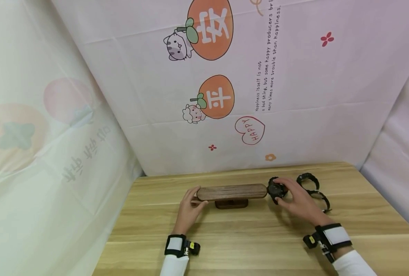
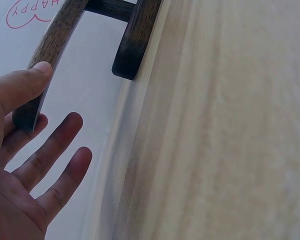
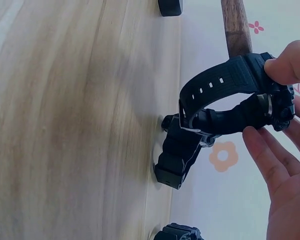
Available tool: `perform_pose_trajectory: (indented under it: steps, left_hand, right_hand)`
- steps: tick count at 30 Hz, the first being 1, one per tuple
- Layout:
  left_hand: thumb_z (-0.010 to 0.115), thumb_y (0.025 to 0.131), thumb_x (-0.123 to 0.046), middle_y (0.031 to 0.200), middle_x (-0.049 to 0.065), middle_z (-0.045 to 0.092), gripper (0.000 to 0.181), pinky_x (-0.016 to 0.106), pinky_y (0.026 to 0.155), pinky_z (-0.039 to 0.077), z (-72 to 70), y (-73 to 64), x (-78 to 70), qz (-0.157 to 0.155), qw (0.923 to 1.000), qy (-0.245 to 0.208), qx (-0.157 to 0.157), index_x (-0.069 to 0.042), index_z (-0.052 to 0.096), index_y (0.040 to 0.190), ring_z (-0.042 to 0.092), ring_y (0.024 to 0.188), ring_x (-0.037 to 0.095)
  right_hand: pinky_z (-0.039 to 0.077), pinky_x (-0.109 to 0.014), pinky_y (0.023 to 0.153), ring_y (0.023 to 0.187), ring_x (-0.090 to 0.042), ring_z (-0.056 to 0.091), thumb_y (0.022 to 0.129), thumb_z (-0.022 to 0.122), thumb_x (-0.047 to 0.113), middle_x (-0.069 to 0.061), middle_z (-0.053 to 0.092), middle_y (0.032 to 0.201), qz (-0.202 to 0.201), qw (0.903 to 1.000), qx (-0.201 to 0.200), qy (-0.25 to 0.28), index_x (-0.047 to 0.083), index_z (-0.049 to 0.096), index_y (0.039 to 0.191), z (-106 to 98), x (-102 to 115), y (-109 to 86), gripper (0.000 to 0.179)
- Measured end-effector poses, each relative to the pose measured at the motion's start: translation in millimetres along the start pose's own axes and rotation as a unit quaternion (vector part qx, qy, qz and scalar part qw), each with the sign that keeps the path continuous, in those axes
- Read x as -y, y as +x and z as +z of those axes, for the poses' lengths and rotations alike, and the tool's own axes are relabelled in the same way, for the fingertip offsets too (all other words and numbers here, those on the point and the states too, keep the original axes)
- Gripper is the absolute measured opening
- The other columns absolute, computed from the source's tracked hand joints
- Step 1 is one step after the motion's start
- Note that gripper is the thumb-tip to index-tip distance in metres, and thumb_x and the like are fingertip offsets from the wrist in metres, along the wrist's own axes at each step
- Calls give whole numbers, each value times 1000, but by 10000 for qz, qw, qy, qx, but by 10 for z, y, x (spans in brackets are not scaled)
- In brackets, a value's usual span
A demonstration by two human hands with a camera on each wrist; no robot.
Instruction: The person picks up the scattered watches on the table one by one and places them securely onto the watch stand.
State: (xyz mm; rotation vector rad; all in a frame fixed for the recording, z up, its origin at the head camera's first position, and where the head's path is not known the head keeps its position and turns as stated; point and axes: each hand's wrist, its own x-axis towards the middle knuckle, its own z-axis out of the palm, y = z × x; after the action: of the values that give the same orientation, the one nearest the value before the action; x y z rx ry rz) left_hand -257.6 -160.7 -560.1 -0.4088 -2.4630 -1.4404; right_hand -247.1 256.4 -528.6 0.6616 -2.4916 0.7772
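Observation:
A dark wooden watch stand, its long bar [image 1: 232,191] on a short base [image 1: 231,204], stands on the table. My left hand [image 1: 187,211] pinches the bar's left end, thumb on one face; in the left wrist view the other fingers [image 2: 65,132] are spread out. With thumb and fingertips, my right hand [image 1: 301,201] holds a black wristwatch [image 1: 276,190] by its case, right at the bar's right end. The right wrist view shows its buckled strap [image 3: 222,77] forming a loop, with the bar's end [image 3: 236,35] just beyond it.
Two more black wristwatches, one farther back [image 1: 309,176] and one nearer [image 1: 326,201], lie on the wooden table [image 1: 246,241] right of my right hand. A printed white cloth [image 1: 156,96] hangs behind the table, with more cloth at both sides.

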Motion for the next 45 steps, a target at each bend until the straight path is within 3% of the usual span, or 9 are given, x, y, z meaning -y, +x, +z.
perform_pose_trajectory:
  steps: [10,23,35,45]
  left_hand:
    - [82,95,-26,156,10,56,65,35,92,64,-4,-8,-17,-61,10000,-32,19,-18,56,154,62,130,30]
    - [82,95,-27,155,9,56,66,30,91,64,-1,0,20,-49,9999,77,49,-20,56,155,62,131,30]
    - [81,96,-27,154,10,57,64,29,89,64,8,7,39,21,9999,87,47,-19,56,154,66,119,26]
    - [82,96,-24,154,8,56,64,31,91,64,12,0,21,-93,9999,100,64,-21,56,155,66,119,24]
  right_hand:
    - [60,-58,88,119,-36,64,86,84,1,-18,62,140,-63,9999,-19,125,4,57,145,-10,38,15,65]
    - [61,-58,91,124,-36,62,84,86,0,-17,62,142,-265,9994,-64,215,4,57,145,98,12,53,67]
    - [63,-51,88,123,-35,65,84,86,1,-17,64,141,-496,9984,-104,238,1,63,137,158,31,96,57]
    - [61,-58,93,128,-44,63,88,87,8,-23,61,147,-248,9996,92,136,2,58,148,169,47,81,67]
